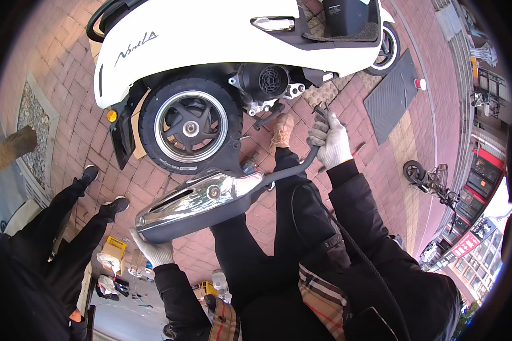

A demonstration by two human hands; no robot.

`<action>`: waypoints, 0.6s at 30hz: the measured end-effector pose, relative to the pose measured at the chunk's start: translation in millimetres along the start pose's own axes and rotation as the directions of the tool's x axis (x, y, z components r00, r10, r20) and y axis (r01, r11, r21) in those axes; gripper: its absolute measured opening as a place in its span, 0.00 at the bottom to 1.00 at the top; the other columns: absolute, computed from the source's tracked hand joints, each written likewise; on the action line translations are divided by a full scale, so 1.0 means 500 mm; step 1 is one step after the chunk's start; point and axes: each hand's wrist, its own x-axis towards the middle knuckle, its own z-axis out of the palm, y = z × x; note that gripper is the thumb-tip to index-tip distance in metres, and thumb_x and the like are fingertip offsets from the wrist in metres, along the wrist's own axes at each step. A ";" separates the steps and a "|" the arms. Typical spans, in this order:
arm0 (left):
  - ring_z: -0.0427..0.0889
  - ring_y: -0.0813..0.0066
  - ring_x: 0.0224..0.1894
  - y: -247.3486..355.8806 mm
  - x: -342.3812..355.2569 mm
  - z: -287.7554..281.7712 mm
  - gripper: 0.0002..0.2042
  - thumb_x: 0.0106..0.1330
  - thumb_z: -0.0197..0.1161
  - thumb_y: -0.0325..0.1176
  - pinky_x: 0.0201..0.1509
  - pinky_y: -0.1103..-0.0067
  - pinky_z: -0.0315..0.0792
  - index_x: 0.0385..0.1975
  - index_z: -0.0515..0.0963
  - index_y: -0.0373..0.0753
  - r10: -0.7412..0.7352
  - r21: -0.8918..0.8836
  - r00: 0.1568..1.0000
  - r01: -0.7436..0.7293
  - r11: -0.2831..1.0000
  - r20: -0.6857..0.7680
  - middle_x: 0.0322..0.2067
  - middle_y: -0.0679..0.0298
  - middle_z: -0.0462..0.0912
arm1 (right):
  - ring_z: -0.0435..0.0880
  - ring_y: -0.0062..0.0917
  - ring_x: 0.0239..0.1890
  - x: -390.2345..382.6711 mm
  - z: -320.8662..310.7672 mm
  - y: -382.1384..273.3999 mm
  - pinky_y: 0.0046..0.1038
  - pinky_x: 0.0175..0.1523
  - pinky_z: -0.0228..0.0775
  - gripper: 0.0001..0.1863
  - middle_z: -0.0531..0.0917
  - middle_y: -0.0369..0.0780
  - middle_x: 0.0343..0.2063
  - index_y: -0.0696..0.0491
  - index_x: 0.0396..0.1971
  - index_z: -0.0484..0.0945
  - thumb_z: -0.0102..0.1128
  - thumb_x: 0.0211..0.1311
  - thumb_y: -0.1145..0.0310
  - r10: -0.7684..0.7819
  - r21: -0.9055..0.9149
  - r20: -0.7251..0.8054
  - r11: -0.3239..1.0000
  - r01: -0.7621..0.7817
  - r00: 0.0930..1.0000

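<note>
I hold a chrome-shielded scooter exhaust muffler in front of me, below the rear wheel of a white scooter. My left hand, in a white glove, cups the muffler's rear end from underneath. My right hand, also gloved, grips the black exhaust pipe near its upper end, close to the engine's fan housing. My tan shoe stands on the brick paving under the engine.
Another person in black trousers and black shoes stands to my left. A dark ramp mat lies right of the scooter, beside a small red and white cap. Boxes and bags lie at lower left. A parked kick scooter stands at right.
</note>
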 end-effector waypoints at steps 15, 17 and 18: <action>0.80 0.53 0.66 -0.255 -0.047 -0.042 0.35 0.74 0.63 0.63 0.71 0.53 0.75 0.67 0.76 0.39 -0.007 -0.121 0.948 -0.034 0.992 -0.318 0.66 0.53 0.80 | 0.50 0.11 0.13 0.144 0.035 -0.080 0.20 0.18 0.43 0.20 0.55 0.24 0.18 0.52 0.40 0.73 0.51 0.85 0.50 0.081 -0.358 0.127 0.933 -0.030 0.989; 0.79 0.52 0.67 -0.263 -0.054 -0.050 0.35 0.75 0.61 0.63 0.72 0.52 0.74 0.68 0.76 0.39 -0.007 -0.103 0.947 -0.027 0.994 -0.322 0.67 0.52 0.79 | 0.49 0.11 0.13 0.139 0.030 -0.078 0.20 0.18 0.43 0.20 0.55 0.24 0.18 0.52 0.40 0.73 0.52 0.85 0.49 0.099 -0.357 0.125 0.933 -0.049 0.987; 0.78 0.52 0.68 -0.264 -0.052 -0.053 0.35 0.76 0.59 0.64 0.72 0.52 0.73 0.68 0.76 0.40 0.001 -0.085 0.938 -0.032 0.996 -0.346 0.68 0.53 0.78 | 0.49 0.11 0.13 0.137 0.029 -0.075 0.20 0.18 0.43 0.21 0.55 0.24 0.18 0.53 0.40 0.73 0.52 0.85 0.48 0.106 -0.358 0.125 0.932 -0.055 0.986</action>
